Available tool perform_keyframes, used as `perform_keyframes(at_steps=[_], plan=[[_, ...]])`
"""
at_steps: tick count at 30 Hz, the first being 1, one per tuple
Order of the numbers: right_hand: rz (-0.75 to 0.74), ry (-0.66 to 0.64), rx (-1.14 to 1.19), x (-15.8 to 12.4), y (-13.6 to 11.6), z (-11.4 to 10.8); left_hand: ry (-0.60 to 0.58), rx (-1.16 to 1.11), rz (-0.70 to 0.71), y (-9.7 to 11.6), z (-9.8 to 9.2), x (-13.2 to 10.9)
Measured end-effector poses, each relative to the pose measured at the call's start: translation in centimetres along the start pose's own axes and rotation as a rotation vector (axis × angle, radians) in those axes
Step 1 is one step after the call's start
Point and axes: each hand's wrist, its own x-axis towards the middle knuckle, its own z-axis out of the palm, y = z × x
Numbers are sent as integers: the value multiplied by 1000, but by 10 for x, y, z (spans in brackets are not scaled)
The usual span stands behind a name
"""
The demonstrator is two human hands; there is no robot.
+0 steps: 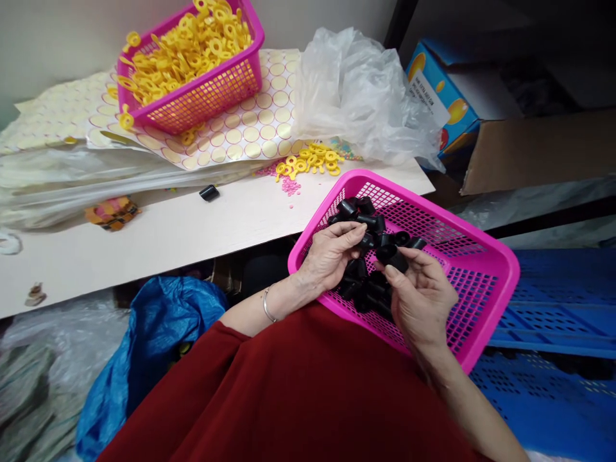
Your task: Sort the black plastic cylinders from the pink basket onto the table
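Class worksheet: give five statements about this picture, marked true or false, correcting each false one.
1. The right hand holds a black cylindrical piece. True.
2. The far pink basket holds yellow ring-shaped pieces and stands on sheets of round stickers. True.
3. The left hand is inside that basket. False: the left hand is over the near pink basket.
4. The crumpled plastic is right of the blue carton in this view. False: the crumpled plastic is left of the blue carton.
5. A lone black cylinder lies on the white tabletop. True.
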Motion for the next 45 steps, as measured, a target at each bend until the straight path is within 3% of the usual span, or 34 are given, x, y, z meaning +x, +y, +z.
perform_keyframes(at_steps=[5, 7, 11, 17, 21, 25, 30, 33, 35, 37, 40, 43, 45], plan=[[243, -155, 172, 11, -5, -8, -10, 14, -33, 2, -3, 2], [277, -192, 201, 11, -7, -8, -36, 37, -51, 0, -2, 1], [197, -173, 141, 6, -3, -8, -54, 104, -29, -6, -1, -2], [-49, -80, -145, 0, 5, -12, -12, 193, 109, -13, -2, -2], [-130, -106, -320, -1, 1, -13, 4, 208, 114, -12, -3, 0], [-225, -128, -442, -1, -1, -12, -30, 372, 159, -11, -4, -3], [-114, -90, -426, -4, 9, -10, -126, 672, 306, -22, -6, -11], [-53, -183, -389, -2, 16, -7, -191, 824, 405, -24, -13, -15], [-83, -281, -492, 3, 15, -6, -215, 882, 522, -15, -22, -15], [-107, -362, -628, 13, 11, -8, -97, 905, 693, 6, -39, -9], [-52, -421, -755, 32, 7, -20, 369, 897, 908, 55, -83, 15], [50, -453, -831, 47, 14, -38, 808, 939, 864, 101, -140, 50], [88, -519, -877, 53, 23, -47, 980, 1019, 753, 121, -173, 69]])
